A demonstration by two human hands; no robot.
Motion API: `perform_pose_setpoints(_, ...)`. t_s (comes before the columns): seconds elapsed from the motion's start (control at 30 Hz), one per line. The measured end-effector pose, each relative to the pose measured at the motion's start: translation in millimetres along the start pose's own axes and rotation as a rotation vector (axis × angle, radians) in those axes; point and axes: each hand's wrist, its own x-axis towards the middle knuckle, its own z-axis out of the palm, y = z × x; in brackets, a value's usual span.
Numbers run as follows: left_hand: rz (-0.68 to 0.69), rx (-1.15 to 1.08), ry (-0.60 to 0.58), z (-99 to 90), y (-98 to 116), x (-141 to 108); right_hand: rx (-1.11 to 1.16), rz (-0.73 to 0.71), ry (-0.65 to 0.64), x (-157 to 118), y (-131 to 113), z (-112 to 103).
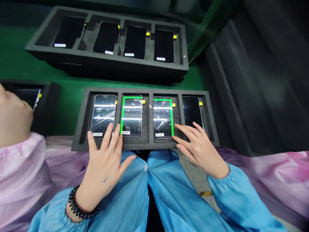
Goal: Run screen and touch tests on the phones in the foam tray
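As the left hand (102, 167) and right hand (199, 151) spread open fingers (107, 135) along a foam tray (147, 145), two smartphones (131, 116) just beyond the fingers show green edge frames, while two other smartphones (191, 111) show none.

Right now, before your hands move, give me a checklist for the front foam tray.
1. Front foam tray holds four phones, one per compartment: ok.
2. Green outline on every screen: not ok, only the second phone and third phone show it.
3. Yellow tab beside each phone: ok.
4. Left hand empty: ok.
5. Right hand empty: cannot tell, a clear piece shows beneath it.
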Motion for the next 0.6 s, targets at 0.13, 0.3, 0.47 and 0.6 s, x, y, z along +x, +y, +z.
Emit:
perform_pose_setpoints(0.13, -0.010, 0.022, 0.000, 1.4, 7.2, -0.6, -0.008, 0.004, -0.002, -1.3, 0.4, 1.0)
perform_pose_setpoints(0.3, 0.016, 0.012, 0.001, 4.1, 7.8, -2.5, -0.002, 0.003, 0.016, -3.3, 1.3, 3.5)
perform_pose_setpoints(0.47, 0.002, -0.073, 0.002, 3.7, 5.4, -3.6, -0.007, -0.013, 0.022, -4.4, 2.0, 5.0)
perform_pose_setpoints(0.6, -0.028, -0.145, -0.004, 3.2, 2.2, -6.4, -0.001, -0.070, 0.049, -5.3, 2.1, 6.1)
